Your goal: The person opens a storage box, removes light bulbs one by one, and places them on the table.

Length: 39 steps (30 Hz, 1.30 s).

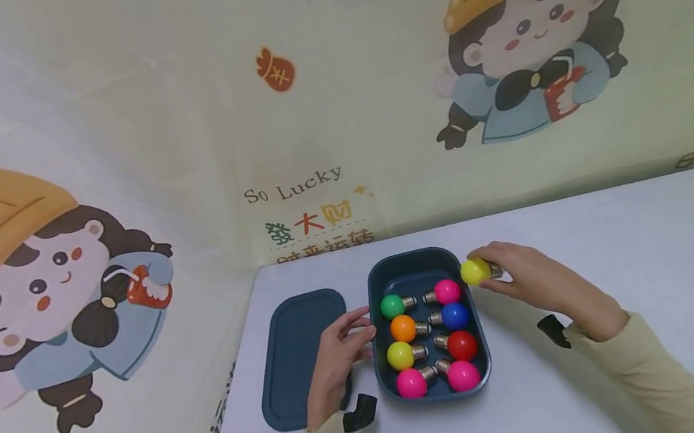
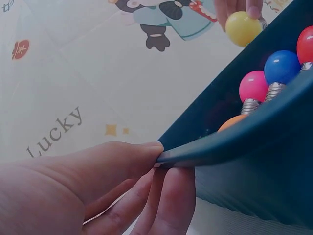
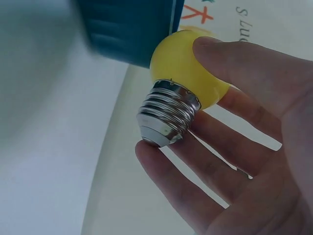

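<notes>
A dark blue rectangular box (image 1: 417,264) holds two columns of coloured light bulbs, among them a green bulb (image 1: 393,306), an orange bulb (image 1: 403,328) and a blue bulb (image 1: 455,316). My left hand (image 1: 340,355) pinches the box's left rim between thumb and fingers, as the left wrist view shows. Just off the far right corner of the box, my right hand (image 1: 526,277) holds a yellow bulb (image 3: 178,58) with a silver screw base (image 3: 168,110). The thumb presses on its globe, and one fingertip touches the end of the base.
A dark blue lid (image 1: 302,358) lies flat on the white table (image 1: 603,265), left of the box. Behind the table hangs a pale cloth (image 1: 410,183) printed with cartoon figures and lettering. Black bands are at both wrists.
</notes>
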Motion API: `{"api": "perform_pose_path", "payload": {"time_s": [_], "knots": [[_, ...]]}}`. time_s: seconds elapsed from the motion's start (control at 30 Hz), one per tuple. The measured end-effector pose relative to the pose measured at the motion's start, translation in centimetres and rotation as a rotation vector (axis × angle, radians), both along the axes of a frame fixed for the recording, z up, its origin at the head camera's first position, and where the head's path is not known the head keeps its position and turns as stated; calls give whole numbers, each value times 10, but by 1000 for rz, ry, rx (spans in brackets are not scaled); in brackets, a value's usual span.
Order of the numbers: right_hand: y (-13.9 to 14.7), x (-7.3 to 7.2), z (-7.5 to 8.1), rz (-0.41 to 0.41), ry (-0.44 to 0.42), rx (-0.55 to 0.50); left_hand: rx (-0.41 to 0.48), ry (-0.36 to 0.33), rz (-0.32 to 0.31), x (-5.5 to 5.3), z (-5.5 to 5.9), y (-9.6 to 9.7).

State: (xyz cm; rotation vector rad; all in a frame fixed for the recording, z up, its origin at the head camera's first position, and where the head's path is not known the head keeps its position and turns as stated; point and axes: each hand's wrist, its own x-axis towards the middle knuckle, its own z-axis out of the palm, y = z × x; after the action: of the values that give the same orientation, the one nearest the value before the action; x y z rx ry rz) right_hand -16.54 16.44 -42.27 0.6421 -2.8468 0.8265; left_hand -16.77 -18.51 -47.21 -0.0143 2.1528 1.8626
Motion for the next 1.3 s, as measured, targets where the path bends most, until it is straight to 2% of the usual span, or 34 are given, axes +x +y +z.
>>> {"api": "perform_pose_path", "payload": {"time_s": [0.27, 0.67, 0.93, 1.3], "knots": [[6, -1, -8, 19, 19, -4, -9, -9, 5, 0, -1, -1], [12, -9, -26, 10, -50, 16, -12, -17, 6, 0, -3, -2], [16, -12, -36, 17, -53, 42, -4, -13, 4, -1, -3, -1], [18, -11, -40, -16, -57, 78, 7, 7, 0, 1, 0, 1]]}}
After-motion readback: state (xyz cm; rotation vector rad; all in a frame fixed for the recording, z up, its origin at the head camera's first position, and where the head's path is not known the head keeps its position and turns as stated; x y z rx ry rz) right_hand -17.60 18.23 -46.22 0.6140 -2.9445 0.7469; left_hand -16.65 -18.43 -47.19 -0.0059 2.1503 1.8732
